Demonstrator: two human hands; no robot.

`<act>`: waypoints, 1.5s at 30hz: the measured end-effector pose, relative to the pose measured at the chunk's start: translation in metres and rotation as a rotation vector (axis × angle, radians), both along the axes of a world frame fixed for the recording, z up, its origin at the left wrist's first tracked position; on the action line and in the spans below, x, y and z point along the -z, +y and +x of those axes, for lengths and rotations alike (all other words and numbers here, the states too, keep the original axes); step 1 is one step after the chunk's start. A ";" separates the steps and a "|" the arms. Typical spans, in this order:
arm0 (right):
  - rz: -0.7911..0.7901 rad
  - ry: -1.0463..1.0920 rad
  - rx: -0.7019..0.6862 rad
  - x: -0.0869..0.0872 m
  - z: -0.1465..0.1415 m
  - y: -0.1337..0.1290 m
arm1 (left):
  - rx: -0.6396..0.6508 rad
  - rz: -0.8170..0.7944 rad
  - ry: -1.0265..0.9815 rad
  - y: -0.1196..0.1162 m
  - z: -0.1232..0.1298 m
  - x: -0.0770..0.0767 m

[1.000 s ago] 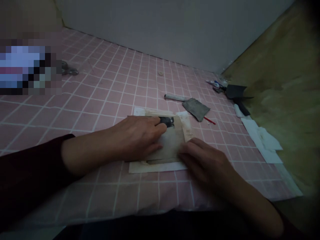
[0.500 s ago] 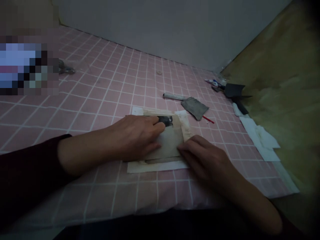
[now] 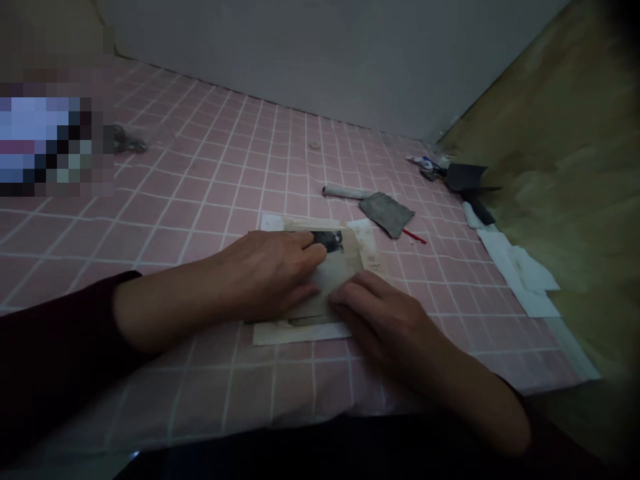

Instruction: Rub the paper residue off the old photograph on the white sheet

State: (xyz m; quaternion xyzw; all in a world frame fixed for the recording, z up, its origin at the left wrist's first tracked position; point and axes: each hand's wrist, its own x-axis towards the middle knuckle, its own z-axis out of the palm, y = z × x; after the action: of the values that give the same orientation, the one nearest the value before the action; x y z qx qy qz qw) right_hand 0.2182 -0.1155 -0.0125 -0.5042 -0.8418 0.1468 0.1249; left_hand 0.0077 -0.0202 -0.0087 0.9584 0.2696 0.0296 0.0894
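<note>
A flat greyish-beige sheet [image 3: 353, 253] with a dark patch [image 3: 329, 241] near its top lies on white paper [image 3: 300, 334] near the table's front edge. My left hand [image 3: 280, 270] rests on the sheet's left part, its fingers apart and pointing right, just beside the dark patch. Over the sheet's lower right part is my right hand [image 3: 383, 310], its fingertips pinched together. Whatever those fingertips hold, if anything, is hidden beneath them.
A grey cloth-like piece [image 3: 387, 215], a pale tube [image 3: 345, 193] and a red stick [image 3: 415, 236] lie behind the sheet. At the right stand a black object [image 3: 466, 179] and folded white paper [image 3: 533, 270]. A small ring [image 3: 315, 145] lies farther back.
My right hand has moved left across the sheet, from its right edge toward the middle. My left hand has stayed nearly in place. The view has shifted slightly.
</note>
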 end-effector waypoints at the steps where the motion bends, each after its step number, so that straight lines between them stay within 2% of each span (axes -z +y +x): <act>1: -0.001 0.006 -0.011 0.000 0.000 0.000 | 0.000 -0.001 0.004 0.000 0.000 0.000; 7: 0.047 -0.006 0.052 -0.001 0.012 -0.001 | 0.001 -0.015 0.023 0.000 0.000 -0.001; 13: 0.051 0.012 -0.027 0.001 -0.005 0.004 | -0.002 -0.010 0.011 0.000 0.001 -0.001; 19: 0.055 -0.057 0.077 -0.001 0.009 0.003 | 0.008 -0.023 0.013 0.000 0.001 -0.001; 25: 0.007 0.022 -0.039 0.005 -0.003 0.004 | 0.005 -0.009 0.018 0.000 0.001 0.000; 30: 0.043 -0.026 0.081 0.004 0.012 0.004 | 0.000 -0.020 0.030 0.000 0.001 -0.001; 36: 0.058 0.006 -0.048 0.004 -0.002 0.006 | 0.000 -0.020 0.006 0.001 0.000 0.001; 42: 0.045 -0.032 0.066 0.001 0.011 0.003 | 0.000 -0.016 0.012 0.001 0.001 0.002; 45: 0.037 0.003 0.002 0.003 0.002 0.003 | -0.004 -0.002 0.010 0.001 0.000 0.001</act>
State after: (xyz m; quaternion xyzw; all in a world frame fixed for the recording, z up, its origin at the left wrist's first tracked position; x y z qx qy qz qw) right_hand 0.2206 -0.1126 -0.0159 -0.5024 -0.8436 0.1318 0.1359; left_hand 0.0078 -0.0196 -0.0099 0.9578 0.2721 0.0250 0.0891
